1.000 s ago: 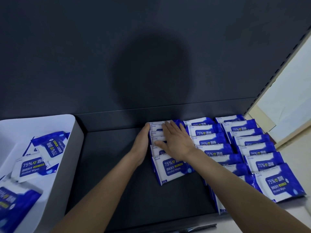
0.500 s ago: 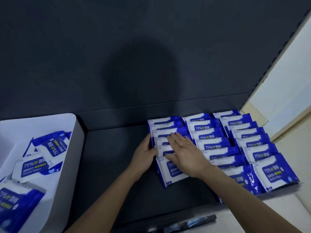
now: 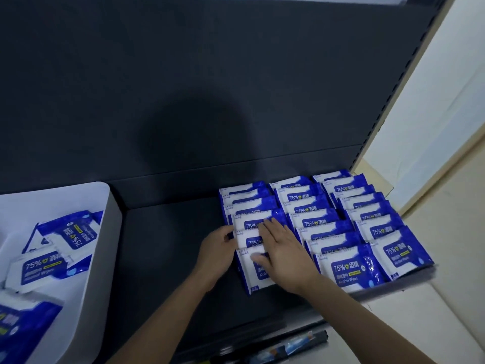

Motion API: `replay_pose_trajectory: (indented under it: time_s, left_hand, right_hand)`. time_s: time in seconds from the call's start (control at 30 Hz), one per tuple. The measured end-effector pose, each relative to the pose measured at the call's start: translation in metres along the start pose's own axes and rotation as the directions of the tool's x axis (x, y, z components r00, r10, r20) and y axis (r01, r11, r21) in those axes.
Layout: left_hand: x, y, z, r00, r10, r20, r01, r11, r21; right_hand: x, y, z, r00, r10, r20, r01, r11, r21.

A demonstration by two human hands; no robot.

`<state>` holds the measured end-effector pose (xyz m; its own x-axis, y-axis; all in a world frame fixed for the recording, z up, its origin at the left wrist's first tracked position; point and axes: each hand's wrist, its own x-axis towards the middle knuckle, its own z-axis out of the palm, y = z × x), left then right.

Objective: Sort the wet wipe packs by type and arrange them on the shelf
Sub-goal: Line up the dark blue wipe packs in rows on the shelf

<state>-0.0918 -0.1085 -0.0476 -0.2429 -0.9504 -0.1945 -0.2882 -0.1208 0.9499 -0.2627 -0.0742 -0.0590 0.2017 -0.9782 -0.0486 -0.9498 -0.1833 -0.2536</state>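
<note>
Blue-and-white 75% alcohol wipe packs lie overlapped in three rows on the dark shelf (image 3: pixel 168 253), at its right end. The left row (image 3: pixel 246 203) runs from the back wall toward the front edge. My right hand (image 3: pixel 282 252) lies flat, fingers straight, on top of the front packs of that row. My left hand (image 3: pixel 216 249) presses against the row's left side, fingertips on the pack edges. The middle row (image 3: pixel 312 214) and right row (image 3: pixel 372 219) lie untouched beside my right hand.
A white bin (image 3: pixel 105 232) stands at the left on the shelf, holding several loose wipe packs (image 3: pixel 65 240). The shelf's dark back wall (image 3: pixel 210 88) rises behind. A slotted upright (image 3: pixel 393 106) and a pale wall bound the right side.
Both hands have slid from the back of the left row toward the front along it. The back packs of the row are now uncovered. The view shifted slightly.
</note>
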Motion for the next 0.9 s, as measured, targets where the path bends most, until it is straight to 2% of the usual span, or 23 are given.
replay_pose_trajectory:
  time_s: [0.07, 0.2, 0.33, 0.53, 0.7, 0.8, 0.9]
  left_hand:
    - [0.001, -0.002, -0.001, 0.999, -0.02, -0.04, 0.02, 1.0, -0.009]
    - [0.009, 0.0, -0.002, 0.992, -0.03, -0.12, 0.04, 0.996, 0.082]
    - [0.02, 0.006, 0.002, 0.987, 0.012, -0.16, 0.012, 0.989, 0.145]
    - [0.034, 0.008, 0.006, 0.993, 0.025, -0.116, -0.004, 0.985, 0.175]
    - [0.036, 0.003, 0.008, 0.995, 0.06, -0.083, -0.029, 0.942, 0.335]
    - [0.034, 0.002, 0.005, 0.991, 0.12, -0.066, -0.08, 0.897, 0.435]
    - [0.033, 0.002, 0.003, 0.985, 0.161, -0.064, -0.113, 0.878, 0.466]
  right_hand:
    - [-0.01, 0.0, 0.002, 1.0, -0.027, 0.007, 0.027, 1.0, 0.002]
    - [-0.011, 0.003, -0.005, 0.998, -0.05, 0.042, 0.048, 0.998, 0.033]
    - [-0.007, 0.004, -0.01, 0.999, -0.042, 0.034, 0.04, 0.998, 0.056]
    - [-0.008, 0.007, -0.009, 0.997, -0.051, 0.05, 0.048, 0.997, 0.055]
    - [-0.007, 0.009, -0.01, 0.996, -0.08, 0.047, 0.078, 0.996, 0.054]
    - [-0.006, 0.013, -0.018, 0.997, -0.064, 0.035, 0.06, 0.992, 0.108]
    - [-0.004, 0.016, -0.026, 0.999, -0.041, 0.033, 0.035, 0.986, 0.163]
